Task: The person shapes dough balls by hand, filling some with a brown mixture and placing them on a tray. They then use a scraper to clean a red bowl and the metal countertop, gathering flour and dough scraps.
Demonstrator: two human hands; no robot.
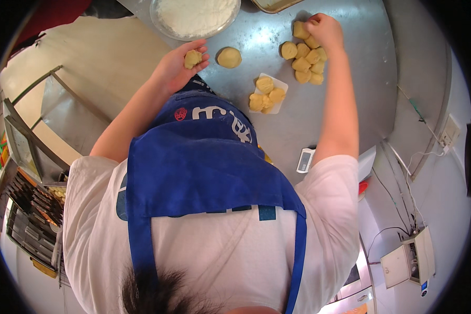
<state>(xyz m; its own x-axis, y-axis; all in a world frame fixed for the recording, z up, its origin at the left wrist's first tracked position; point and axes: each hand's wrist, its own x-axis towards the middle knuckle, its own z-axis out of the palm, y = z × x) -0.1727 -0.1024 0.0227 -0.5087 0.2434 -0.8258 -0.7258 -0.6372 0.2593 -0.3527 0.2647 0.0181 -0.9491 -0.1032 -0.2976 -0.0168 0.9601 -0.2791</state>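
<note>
On the open palm of my left hand point(184, 64) lies a small irregular lump of yellow dough point(192, 59). A rounded dough piece point(229, 57) rests on the metal table just right of it. My right hand point(325, 31) reaches to the top of a cluster of dough pieces point(302, 64); its fingertips touch the uppermost piece point(300, 30), and whether they grip it I cannot tell. Nearer my body, several dough lumps point(265, 84) sit on a small white tray point(283, 87).
A clear bowl of white flour point(198, 17) stands beyond my left hand. The rim of a metal baking tray point(272, 8) shows at the top. A digital scale point(305, 160) lies by my right elbow. The metal table point(371, 78) has a curved-looking right edge; cables hang beyond it.
</note>
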